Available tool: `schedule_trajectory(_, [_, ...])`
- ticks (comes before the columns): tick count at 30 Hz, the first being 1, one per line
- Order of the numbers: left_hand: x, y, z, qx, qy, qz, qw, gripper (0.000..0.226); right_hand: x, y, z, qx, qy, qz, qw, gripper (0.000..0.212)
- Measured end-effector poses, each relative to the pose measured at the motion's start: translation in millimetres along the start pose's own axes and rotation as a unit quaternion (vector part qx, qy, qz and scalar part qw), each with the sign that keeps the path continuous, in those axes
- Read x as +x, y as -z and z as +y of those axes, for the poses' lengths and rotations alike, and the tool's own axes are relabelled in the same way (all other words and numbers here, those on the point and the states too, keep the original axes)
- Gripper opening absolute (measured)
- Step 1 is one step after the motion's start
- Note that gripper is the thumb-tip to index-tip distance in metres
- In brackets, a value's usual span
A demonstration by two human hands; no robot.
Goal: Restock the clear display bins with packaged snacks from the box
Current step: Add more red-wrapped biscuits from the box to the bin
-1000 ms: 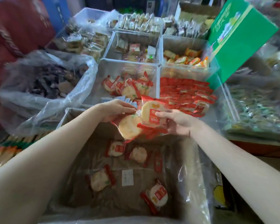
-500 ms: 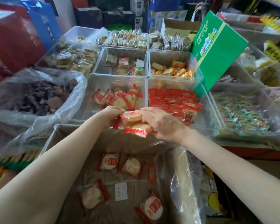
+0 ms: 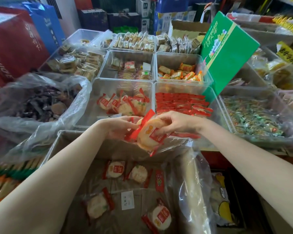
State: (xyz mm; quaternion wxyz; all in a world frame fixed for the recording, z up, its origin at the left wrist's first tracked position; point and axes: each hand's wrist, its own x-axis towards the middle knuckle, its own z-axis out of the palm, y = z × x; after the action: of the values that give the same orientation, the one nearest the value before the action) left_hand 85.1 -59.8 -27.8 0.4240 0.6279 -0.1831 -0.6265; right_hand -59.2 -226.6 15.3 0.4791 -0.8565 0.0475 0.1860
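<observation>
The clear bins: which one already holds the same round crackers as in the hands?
The near-left clear bin; its red-wrapped round rice crackers match. The others hold different snacks.

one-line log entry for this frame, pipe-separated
phase: transfer | left hand + right hand: gripping rice cracker packs | position: above box far edge | target: clear bin, part filled
</observation>
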Motion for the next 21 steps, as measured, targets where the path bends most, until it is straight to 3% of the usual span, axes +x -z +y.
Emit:
schedule_trajectory(3, [-3, -7, 19, 0.114, 0.056, -0.011, 0.992, 0.020, 10, 1, 2, -0.119, -0.023, 0.011, 0.993, 0.038])
schedule_trajectory(6, [-4, -7, 31, 0.191, 0.070, -0.019, 0.979, 0.013, 15, -7, 7, -0.101, -0.031, -0.015, 0.994, 0.043])
schedule_trajectory(8, [-4, -3, 30, 0.176, 0.064, -0.010, 0.982, 0.025, 12, -7, 15, -0.067, -0.042, 0.016, 0.997, 0.045])
schedule_trajectory(11, [-4, 6, 23, 0.050, 0.007, 0.012, 0.999, 0.023, -1, 1, 30, 0.162, -0.074, 0.103, 0.979, 0.044])
schedule_trajectory(14, [-3, 13, 22, 0.060, -0.057, 0.054, 0.995, 0.014, -16, 13, 49, 0.404, -0.081, 0.186, 0.892, 0.058])
schedule_trajectory(18, [0, 9, 31, 0.131, -0.128, 0.069, 0.981, 0.048, -28, 25, 59, 0.537, -0.024, 0.220, 0.814, 0.068])
schedule_trajectory(19, [1, 5, 34, 0.130, -0.143, 0.064, 0.979, 0.051, -29, 26, 58, 0.553, -0.013, 0.209, 0.806, 0.066])
schedule_trajectory(21, [4, 0, 39, 0.123, -0.179, 0.048, 0.975, 0.054, -31, 25, 55, 0.571, 0.004, 0.173, 0.802, 0.039])
